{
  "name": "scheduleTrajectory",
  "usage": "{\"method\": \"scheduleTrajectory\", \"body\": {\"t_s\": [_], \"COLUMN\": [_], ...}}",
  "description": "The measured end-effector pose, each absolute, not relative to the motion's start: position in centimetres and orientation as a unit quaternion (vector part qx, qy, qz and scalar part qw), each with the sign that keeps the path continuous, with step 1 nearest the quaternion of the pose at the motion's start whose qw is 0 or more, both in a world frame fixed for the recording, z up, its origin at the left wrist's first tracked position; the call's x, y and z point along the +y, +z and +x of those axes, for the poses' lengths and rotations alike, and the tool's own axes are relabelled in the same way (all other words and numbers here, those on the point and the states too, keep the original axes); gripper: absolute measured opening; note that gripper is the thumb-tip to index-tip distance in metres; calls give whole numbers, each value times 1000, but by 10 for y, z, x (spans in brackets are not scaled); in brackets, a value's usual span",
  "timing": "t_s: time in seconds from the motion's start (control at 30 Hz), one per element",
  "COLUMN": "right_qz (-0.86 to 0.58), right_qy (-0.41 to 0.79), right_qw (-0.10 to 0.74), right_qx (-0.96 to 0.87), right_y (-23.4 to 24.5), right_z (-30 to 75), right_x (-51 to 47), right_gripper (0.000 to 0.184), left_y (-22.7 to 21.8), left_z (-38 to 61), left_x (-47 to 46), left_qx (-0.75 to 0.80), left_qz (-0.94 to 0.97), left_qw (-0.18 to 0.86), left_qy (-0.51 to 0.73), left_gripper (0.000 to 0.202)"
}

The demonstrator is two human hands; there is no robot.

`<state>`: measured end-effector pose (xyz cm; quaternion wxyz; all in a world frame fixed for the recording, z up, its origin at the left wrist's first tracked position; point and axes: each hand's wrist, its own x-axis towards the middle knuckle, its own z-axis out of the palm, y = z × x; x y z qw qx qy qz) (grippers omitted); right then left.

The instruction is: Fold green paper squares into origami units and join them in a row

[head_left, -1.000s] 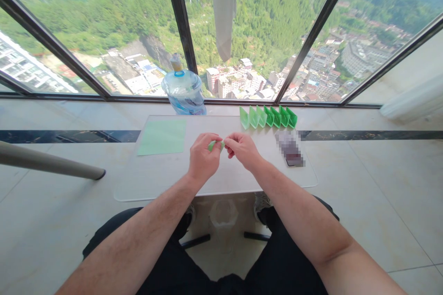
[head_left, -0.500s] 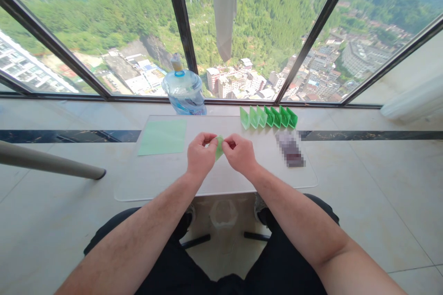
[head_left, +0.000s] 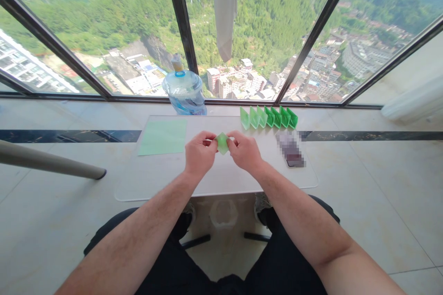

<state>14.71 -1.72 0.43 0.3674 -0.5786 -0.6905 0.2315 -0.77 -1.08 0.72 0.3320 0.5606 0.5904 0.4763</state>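
The small folded green paper looked very light, like a leaf. It was likely a bit stiff where it was folded, but soft enough to squash or crease with a hard squeeze. It did not look very slippery. The best spots to hold seemed to be its two side corners, at 9 and 3 o'clock, with a gentle pinch.

That was how it was held. The left grip pinched the 9 o'clock corner, and the right grip pinched the 3 o'clock corner. So the paper sat right between them, at about 2 o'clock from the left grip and 10 o'clock from the right. It showed over the middle of the desk. I could not tell if it touched the top.
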Motion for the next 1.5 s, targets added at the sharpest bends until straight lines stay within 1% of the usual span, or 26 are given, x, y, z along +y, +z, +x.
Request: {"method": "scheduleTrajectory", "body": {"t_s": [0.17,0.3,0.47,0.57,0.63,0.73,0.8,0.93,0.97,1.13,1.23,1.3,1.37,1.5], "right_qz": [-531,-486,-449,-453,-465,-465,-469,-477,-474,-487,-481,-464,-450,-481], "right_qy": [380,443,455,427,391,345,346,400,407,398,419,440,457,424], "right_qw": [491,551,574,569,564,561,562,568,566,554,552,547,543,541], "right_qx": [-576,-514,-511,-536,-559,-591,-587,-538,-537,-545,-537,-540,-542,-544], "right_y": [0,-1,-2,-3,-3,-3,-2,2,2,2,2,4,7,11], "right_z": [142,137,135,135,135,134,135,138,140,146,147,145,144,145], "right_x": [-16,-13,-14,-16,-17,-19,-18,-15,-13,-8,-8,-10,-11,-13], "right_gripper": [22,18,14,13,13,9,8,34,37,19,20,22,24,19], "left_y": [7,9,17,21,23,23,21,16,14,6,4,4,6,8], "left_z": [-8,-5,-7,-10,-11,-11,-12,-14,-15,-14,-11,-10,-10,-14], "left_x": [-8,-8,-8,-8,-9,-10,-9,-7,-7,-8,-9,-8,-7,-6], "left_qx": [541,482,424,399,407,435,439,441,444,460,453,444,435,435], "left_qz": [510,434,335,311,313,331,355,454,481,575,589,578,553,541], "left_qw": [400,465,576,628,641,632,619,564,546,448,413,417,451,512], "left_qy": [535,602,614,591,570,549,546,530,523,507,526,544,549,506], "left_gripper": [11,14,17,20,28,46,51,45,43,36,40,44,46,39]}}
